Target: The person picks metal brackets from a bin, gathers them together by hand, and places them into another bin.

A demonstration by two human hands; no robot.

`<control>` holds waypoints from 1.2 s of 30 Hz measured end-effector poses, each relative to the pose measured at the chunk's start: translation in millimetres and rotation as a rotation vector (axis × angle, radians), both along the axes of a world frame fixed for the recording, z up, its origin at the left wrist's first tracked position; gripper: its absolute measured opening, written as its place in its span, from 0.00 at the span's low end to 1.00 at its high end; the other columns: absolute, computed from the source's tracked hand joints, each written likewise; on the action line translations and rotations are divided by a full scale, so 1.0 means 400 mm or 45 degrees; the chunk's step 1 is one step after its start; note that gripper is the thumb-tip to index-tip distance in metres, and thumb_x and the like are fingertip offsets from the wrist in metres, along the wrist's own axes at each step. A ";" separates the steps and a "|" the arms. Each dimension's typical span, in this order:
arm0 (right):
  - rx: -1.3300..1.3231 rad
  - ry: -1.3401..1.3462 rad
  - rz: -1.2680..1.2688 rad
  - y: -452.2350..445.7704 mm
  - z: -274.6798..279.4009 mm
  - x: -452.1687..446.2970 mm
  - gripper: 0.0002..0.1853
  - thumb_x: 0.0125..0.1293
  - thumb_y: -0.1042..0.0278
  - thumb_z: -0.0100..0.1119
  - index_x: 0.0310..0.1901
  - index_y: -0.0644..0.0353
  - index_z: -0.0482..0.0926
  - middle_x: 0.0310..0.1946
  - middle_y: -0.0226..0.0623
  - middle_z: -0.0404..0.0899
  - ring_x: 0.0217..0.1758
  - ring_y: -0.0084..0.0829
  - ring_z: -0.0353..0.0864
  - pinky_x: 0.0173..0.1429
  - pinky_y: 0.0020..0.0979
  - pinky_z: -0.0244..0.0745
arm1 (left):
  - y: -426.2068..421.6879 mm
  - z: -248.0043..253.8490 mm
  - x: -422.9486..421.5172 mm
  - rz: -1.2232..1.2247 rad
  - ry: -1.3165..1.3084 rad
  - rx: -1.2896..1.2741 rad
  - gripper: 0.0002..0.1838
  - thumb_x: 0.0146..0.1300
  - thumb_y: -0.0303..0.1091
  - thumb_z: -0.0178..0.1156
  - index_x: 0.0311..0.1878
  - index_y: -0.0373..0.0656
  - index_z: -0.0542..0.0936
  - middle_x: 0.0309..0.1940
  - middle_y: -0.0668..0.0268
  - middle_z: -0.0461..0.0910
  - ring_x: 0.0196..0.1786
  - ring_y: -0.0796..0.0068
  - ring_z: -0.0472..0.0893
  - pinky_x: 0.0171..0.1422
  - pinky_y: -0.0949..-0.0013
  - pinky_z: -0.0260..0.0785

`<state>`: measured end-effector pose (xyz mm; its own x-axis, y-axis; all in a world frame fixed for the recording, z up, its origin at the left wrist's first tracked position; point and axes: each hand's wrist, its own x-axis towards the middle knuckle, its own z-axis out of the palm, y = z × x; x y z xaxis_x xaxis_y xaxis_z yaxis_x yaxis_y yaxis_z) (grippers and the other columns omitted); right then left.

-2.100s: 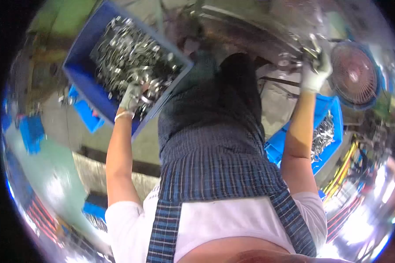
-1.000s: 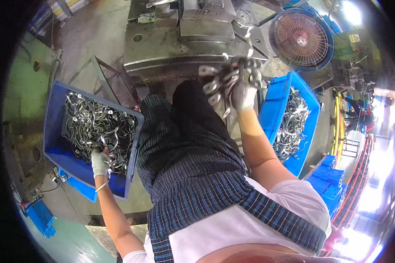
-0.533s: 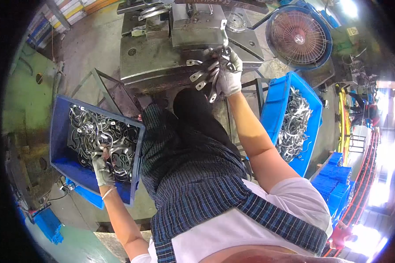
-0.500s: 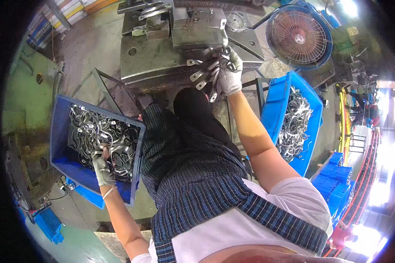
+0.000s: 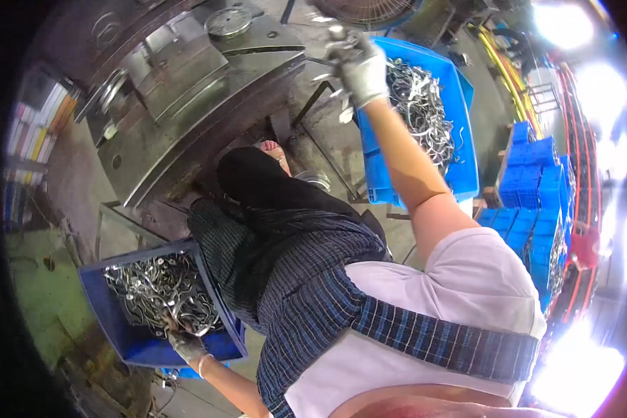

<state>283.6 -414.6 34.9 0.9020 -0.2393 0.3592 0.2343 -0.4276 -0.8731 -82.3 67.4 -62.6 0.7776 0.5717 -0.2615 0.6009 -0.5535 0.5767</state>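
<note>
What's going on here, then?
A person's right hand is holding up a bunch of metal parts next to the light bin, which contains a heap of similar pieces. The left hand is down in the dark bin, at another pile; whether it grips any is unclear.

A pale short-sleeved shirt (image 5: pixel 484 268) fills the lower right of the frame. Over it sits a dark blue checked apron (image 5: pixel 313 299) with a broad strap (image 5: pixel 446 336). Black cloth (image 5: pixel 258 174) covers one knee. Whitish gloves clothe the right hand (image 5: pixel 364 75), upper centre, and left hand (image 5: pixel 187 345), lower left, beside a pale wristband (image 5: pixel 203 361).
</note>
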 end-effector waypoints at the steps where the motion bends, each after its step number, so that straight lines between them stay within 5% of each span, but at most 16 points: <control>1: 0.104 0.160 -0.141 -0.055 0.050 -0.015 0.18 0.49 0.85 0.52 0.45 0.63 0.73 0.30 0.38 0.79 0.24 0.21 0.76 0.26 0.21 0.71 | 0.014 -0.023 -0.012 0.238 -0.148 -0.368 0.25 0.56 0.25 0.51 0.59 0.38 0.62 0.55 0.55 0.65 0.57 0.60 0.65 0.60 0.66 0.58; 5: -0.919 0.362 -0.543 -0.393 0.012 0.049 0.22 0.48 0.54 0.60 0.44 0.56 0.75 0.35 0.43 0.78 0.38 0.42 0.77 0.42 0.32 0.71 | -0.001 -0.003 -0.022 0.034 0.053 -0.030 0.26 0.55 0.22 0.50 0.59 0.39 0.61 0.58 0.59 0.62 0.59 0.61 0.63 0.64 0.67 0.58; 8: -1.367 0.782 -0.633 -0.509 0.023 0.034 0.23 0.49 0.55 0.56 0.48 0.55 0.72 0.40 0.46 0.76 0.44 0.44 0.75 0.49 0.36 0.69 | -0.048 0.028 0.002 0.072 0.037 -0.063 0.33 0.50 0.12 0.45 0.63 0.44 0.58 0.59 0.59 0.60 0.59 0.67 0.63 0.61 0.69 0.57; 12: -1.247 0.481 -0.474 -0.388 0.132 -0.013 0.20 0.50 0.62 0.51 0.48 0.54 0.72 0.41 0.48 0.75 0.44 0.44 0.75 0.48 0.38 0.69 | -0.055 0.010 -0.025 0.435 -0.403 -0.205 0.22 0.58 0.27 0.48 0.57 0.38 0.64 0.53 0.58 0.66 0.53 0.69 0.68 0.54 0.69 0.63; 15: -1.159 0.155 -0.019 -0.191 0.087 -0.038 0.13 0.51 0.64 0.50 0.39 0.54 0.76 0.30 0.47 0.77 0.35 0.45 0.77 0.38 0.39 0.72 | -0.163 0.165 0.097 1.032 -0.782 -0.908 0.16 0.61 0.44 0.48 0.43 0.41 0.73 0.38 0.65 0.74 0.37 0.76 0.72 0.38 0.76 0.65; 16: -1.271 0.294 0.168 -0.077 0.117 -0.075 0.11 0.50 0.64 0.52 0.36 0.54 0.78 0.28 0.46 0.77 0.31 0.45 0.77 0.35 0.38 0.72 | -0.146 0.159 0.097 0.805 -0.784 -1.081 0.18 0.59 0.54 0.49 0.32 0.47 0.72 0.25 0.73 0.70 0.23 0.83 0.66 0.26 0.82 0.58; 18: -0.553 0.082 0.896 0.094 0.059 -0.134 0.14 0.47 0.73 0.52 0.39 0.58 0.77 0.30 0.45 0.77 0.29 0.43 0.76 0.34 0.33 0.72 | -0.241 0.241 0.175 0.950 -0.825 -1.161 0.17 0.57 0.53 0.52 0.31 0.47 0.71 0.22 0.75 0.70 0.19 0.83 0.66 0.20 0.82 0.56; 20: -0.501 0.138 1.199 0.243 0.045 -0.217 0.10 0.55 0.73 0.48 0.38 0.58 0.77 0.30 0.42 0.77 0.35 0.38 0.77 0.37 0.29 0.70 | -0.321 0.270 0.243 1.065 -0.903 -1.100 0.17 0.57 0.52 0.53 0.30 0.46 0.71 0.18 0.75 0.68 0.16 0.84 0.64 0.16 0.80 0.53; 24: -0.352 0.491 1.485 0.390 -0.060 -0.313 0.17 0.64 0.59 0.42 0.29 0.63 0.76 0.21 0.47 0.73 0.22 0.39 0.70 0.29 0.37 0.65 | -0.385 0.200 0.285 0.161 -0.556 -1.573 0.16 0.57 0.49 0.53 0.33 0.44 0.74 0.22 0.73 0.71 0.22 0.80 0.69 0.23 0.80 0.57; 25: -0.148 0.360 1.324 0.397 -0.159 -0.347 0.18 0.65 0.60 0.39 0.30 0.63 0.77 0.20 0.44 0.73 0.22 0.35 0.68 0.29 0.35 0.65 | -0.423 0.245 0.295 0.221 -0.444 -1.507 0.15 0.57 0.48 0.53 0.31 0.46 0.74 0.22 0.72 0.71 0.22 0.80 0.69 0.24 0.80 0.58; 26: -0.034 0.954 1.489 0.391 -0.107 -0.335 0.15 0.64 0.63 0.42 0.41 0.64 0.75 0.25 0.45 0.75 0.26 0.34 0.72 0.30 0.33 0.67 | -0.465 0.285 0.309 0.280 -0.340 -1.449 0.13 0.58 0.47 0.52 0.28 0.47 0.74 0.21 0.72 0.71 0.21 0.80 0.68 0.24 0.80 0.58; 28: -0.325 0.345 1.566 0.358 -0.141 -0.354 0.20 0.57 0.71 0.44 0.50 0.70 0.59 0.28 0.45 0.76 0.30 0.39 0.75 0.34 0.34 0.69 | -0.475 0.204 0.336 0.424 -0.125 -1.665 0.13 0.58 0.46 0.51 0.30 0.46 0.74 0.24 0.70 0.73 0.23 0.78 0.71 0.27 0.78 0.63; 29: -0.456 0.035 1.520 0.342 -0.159 -0.363 0.27 0.54 0.75 0.45 0.55 0.73 0.51 0.29 0.45 0.76 0.31 0.41 0.77 0.36 0.34 0.70 | -0.468 0.044 0.331 0.006 -0.425 -1.217 0.13 0.58 0.44 0.52 0.29 0.43 0.75 0.21 0.70 0.73 0.21 0.78 0.71 0.24 0.77 0.62; 30: -0.445 0.229 1.289 0.351 -0.154 -0.393 0.30 0.53 0.76 0.44 0.57 0.73 0.46 0.31 0.47 0.76 0.36 0.43 0.77 0.41 0.35 0.69 | -0.472 0.006 0.360 0.029 -0.506 -1.172 0.13 0.57 0.43 0.53 0.29 0.42 0.75 0.20 0.70 0.74 0.20 0.78 0.71 0.23 0.76 0.63; 34: 0.051 0.904 1.144 0.396 -0.185 -0.385 0.17 0.68 0.65 0.35 0.52 0.67 0.64 0.38 0.41 0.75 0.39 0.30 0.75 0.48 0.27 0.67 | -0.492 0.012 0.426 0.439 -0.524 -1.716 0.11 0.55 0.38 0.55 0.32 0.40 0.77 0.23 0.69 0.75 0.23 0.78 0.73 0.25 0.73 0.65; 36: 0.077 0.424 1.171 0.423 -0.315 -0.382 0.16 0.67 0.66 0.36 0.49 0.65 0.68 0.41 0.36 0.74 0.42 0.25 0.74 0.52 0.25 0.65 | -0.485 0.004 0.454 0.381 -0.569 -1.697 0.10 0.54 0.37 0.56 0.31 0.40 0.77 0.24 0.69 0.75 0.23 0.79 0.72 0.25 0.74 0.65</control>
<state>130.7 -245.6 -91.0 0.7990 0.5981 0.0624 0.1912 -0.1543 -0.9693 99.5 -126.4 -60.9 0.8325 0.2532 -0.4928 0.2294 0.6521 0.7226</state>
